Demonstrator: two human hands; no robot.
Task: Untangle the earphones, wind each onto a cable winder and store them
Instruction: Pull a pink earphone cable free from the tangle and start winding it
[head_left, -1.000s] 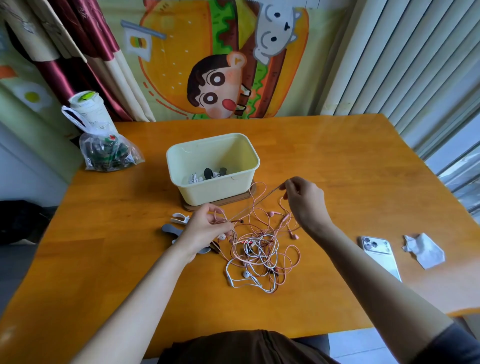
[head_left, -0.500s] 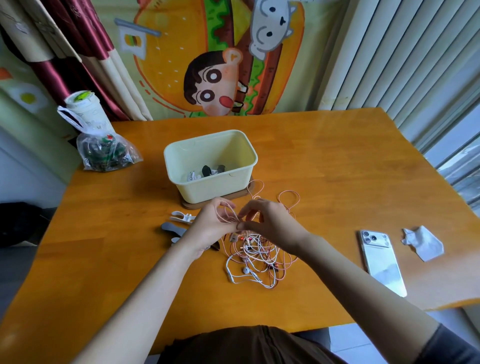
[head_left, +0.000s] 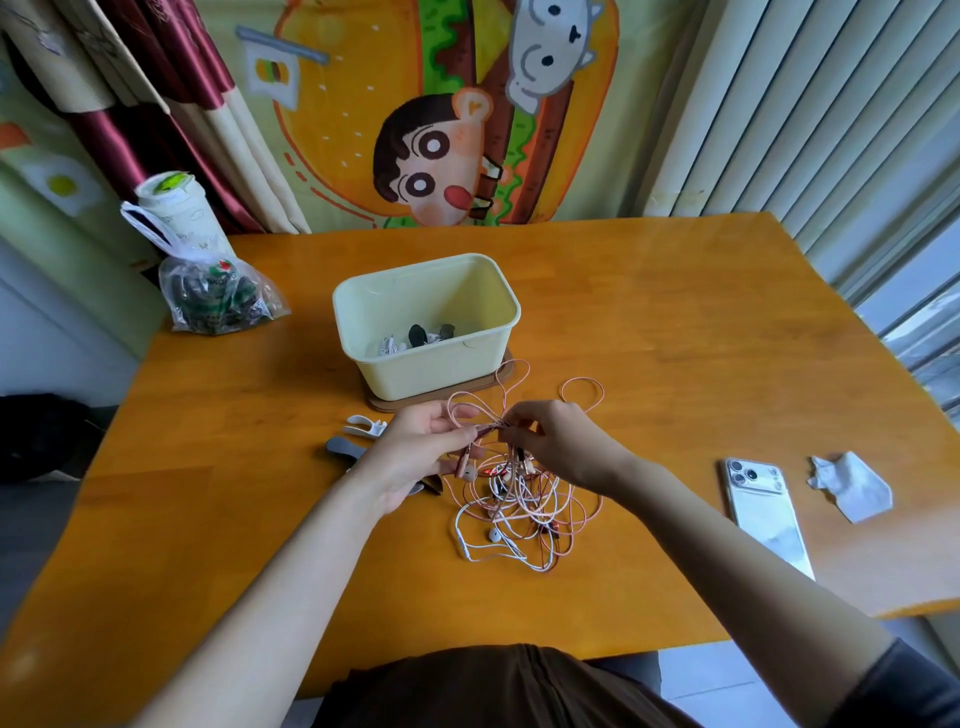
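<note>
A tangle of pink and white earphone cables (head_left: 519, 512) lies on the orange table in front of me. My left hand (head_left: 415, 457) grips a bundle of pink cable loops just above the tangle. My right hand (head_left: 558, 441) pinches the same pink cable right beside the left fingers. Pink loops (head_left: 582, 395) stick out past both hands. A white cable winder (head_left: 363, 425) and a grey winder (head_left: 343, 448) lie left of my left hand. A pale yellow box (head_left: 483, 306) behind the hands holds wound earphones on dark winders (head_left: 418, 335).
A white phone (head_left: 761, 512) lies face down at the right, with a crumpled tissue (head_left: 852, 491) beyond it. A plastic bag with a white tube (head_left: 208, 291) stands at the table's back left corner. The box sits on a brown wooden lid (head_left: 441, 392).
My right hand came back from its stretch to the right and now meets the left hand over the tangle. The pink cable, earlier pulled taut, now hangs in gathered loops.
</note>
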